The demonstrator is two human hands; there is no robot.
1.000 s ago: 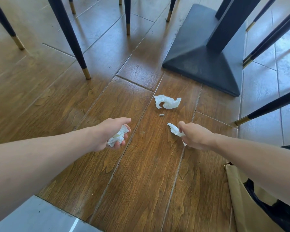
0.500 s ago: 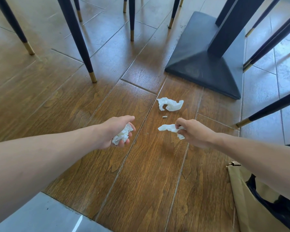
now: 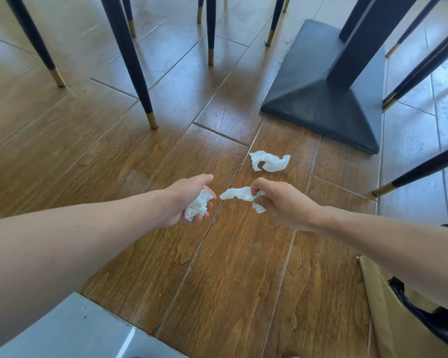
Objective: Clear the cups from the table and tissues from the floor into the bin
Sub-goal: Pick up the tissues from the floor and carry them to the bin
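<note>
Hands over a wood-plank floor (image 3: pixel 230 267): we are reaching both bare forearms forward and down, meeting near the middle of the view. Our left hand (image 3: pixel 185 200) is turning palm inward, its fingers curling shut around a balled tissue (image 3: pixel 198 205), so that grip is closing fully on the wad with white paper showing between thumb and fingertips. Our right hand (image 3: pixel 285 202) is angling in from the right, knuckles up, its thumb and first fingers pinching a second tissue (image 3: pixel 239 194) whose long twisted end is pointing toward the left hand; a small tail is hanging beneath the fingers. The two held tissues are sitting just apart, raised off the floor by how they hang, not touching each other.

A third tissue (image 3: pixel 269 161) is lying crumpled on the planks just beyond our right hand, between it and the black table base (image 3: pixel 318 104), touching neither. Dark chair legs (image 3: pixel 130 60) with brass tips are standing around the upper part of the view. At lower right, under our right forearm, the bin (image 3: pixel 388 313) is showing as a tan cardboard wall with a black liner (image 3: pixel 440 321) inside, well apart from the loose tissue. We are seeing no cups from this angle.
</note>
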